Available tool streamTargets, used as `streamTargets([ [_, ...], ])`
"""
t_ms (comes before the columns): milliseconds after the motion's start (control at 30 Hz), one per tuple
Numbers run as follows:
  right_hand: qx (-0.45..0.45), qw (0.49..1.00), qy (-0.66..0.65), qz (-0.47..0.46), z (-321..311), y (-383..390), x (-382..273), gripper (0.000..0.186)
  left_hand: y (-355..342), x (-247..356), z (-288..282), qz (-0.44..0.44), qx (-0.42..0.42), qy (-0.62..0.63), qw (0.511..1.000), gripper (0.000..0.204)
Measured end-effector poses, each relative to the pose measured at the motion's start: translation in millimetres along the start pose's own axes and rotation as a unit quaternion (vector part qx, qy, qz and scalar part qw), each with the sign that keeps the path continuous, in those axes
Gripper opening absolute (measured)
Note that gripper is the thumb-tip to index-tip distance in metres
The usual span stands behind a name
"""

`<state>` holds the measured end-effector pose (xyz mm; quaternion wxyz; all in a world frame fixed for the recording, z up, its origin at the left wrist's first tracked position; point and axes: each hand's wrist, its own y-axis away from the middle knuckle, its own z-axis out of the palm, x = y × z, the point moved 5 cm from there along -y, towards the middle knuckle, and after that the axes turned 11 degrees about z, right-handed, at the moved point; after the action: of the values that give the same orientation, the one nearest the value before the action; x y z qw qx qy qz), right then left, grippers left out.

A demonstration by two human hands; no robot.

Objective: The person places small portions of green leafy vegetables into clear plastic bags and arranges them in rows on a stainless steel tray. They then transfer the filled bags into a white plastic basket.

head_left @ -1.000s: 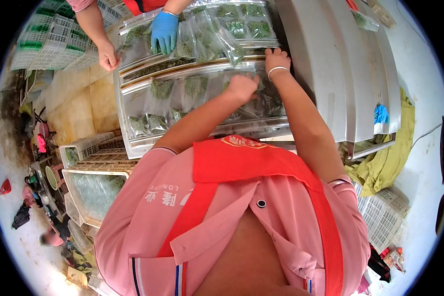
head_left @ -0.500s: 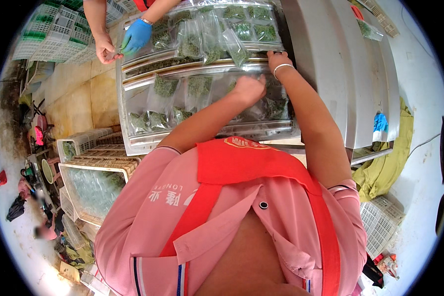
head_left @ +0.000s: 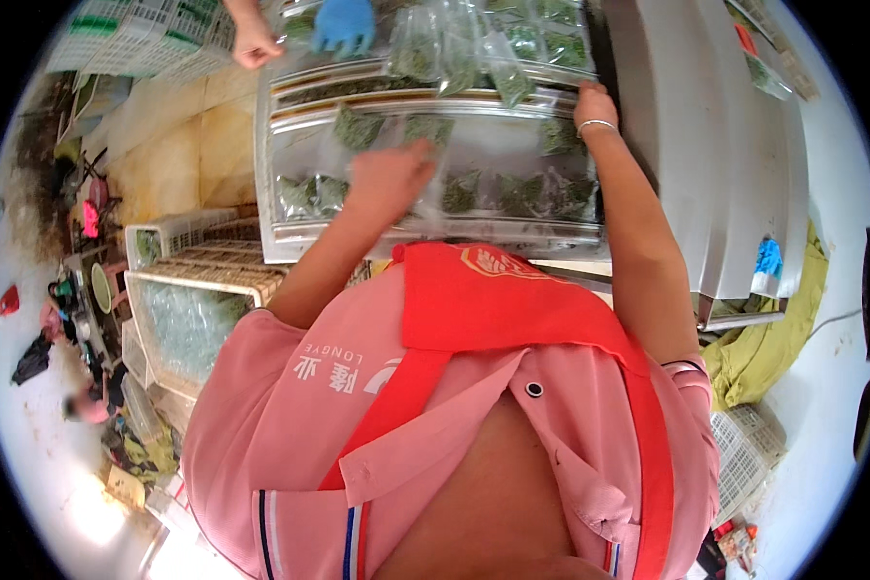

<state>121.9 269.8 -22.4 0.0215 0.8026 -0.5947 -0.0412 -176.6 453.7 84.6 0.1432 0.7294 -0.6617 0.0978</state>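
My left hand (head_left: 391,180), smeared by motion, hovers over the near half of a metal vacuum-sealer bed (head_left: 309,160). Clear bags of green peppercorn-like pieces lie there, one bag (head_left: 460,191) to the right of that hand. Another bag (head_left: 427,128) lies just beyond its fingers. My right hand (head_left: 594,104) is curled at the right end of the metal sealing bars (head_left: 435,101); what its fingers hold, if anything, is hidden. Past the bars, more filled bags (head_left: 416,58) overlap on the far half. Bags (head_left: 536,193) also line the near edge.
Opposite, a co-worker's blue-gloved hand (head_left: 344,26) is over the far half, with a bare hand (head_left: 255,44) beside it. The raised steel lid (head_left: 691,145) borders the right. Plastic crates (head_left: 179,382) holding bags stand at lower left.
My left hand has moved left across the near bags, uncovering those at right. My right hand stays at the bar end. The co-worker's gloved hand has moved right, over the bags.
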Motion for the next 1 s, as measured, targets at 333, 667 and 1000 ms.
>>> streamTargets([
  [333, 0.038, 0.939, -0.258, -0.225, -24.3, 84.0, -76.8, 0.025, 28.0, -44.6, 42.8, 0.070, -0.011, -0.116, 0.991, 0.040],
  [667, -0.269, 0.709, -0.651, -0.022, -0.9, 141.3, -108.6, 0.009, -23.1, -52.0, 19.7, -0.025, 0.217, 0.350, 0.911, 0.015],
  [1000, -0.089, 0.923, -0.373, 0.006, 6.6, 115.7, -65.0, 0.017, -70.9, -52.8, 65.3, -0.094, 0.058, 0.320, 0.941, 0.026],
])
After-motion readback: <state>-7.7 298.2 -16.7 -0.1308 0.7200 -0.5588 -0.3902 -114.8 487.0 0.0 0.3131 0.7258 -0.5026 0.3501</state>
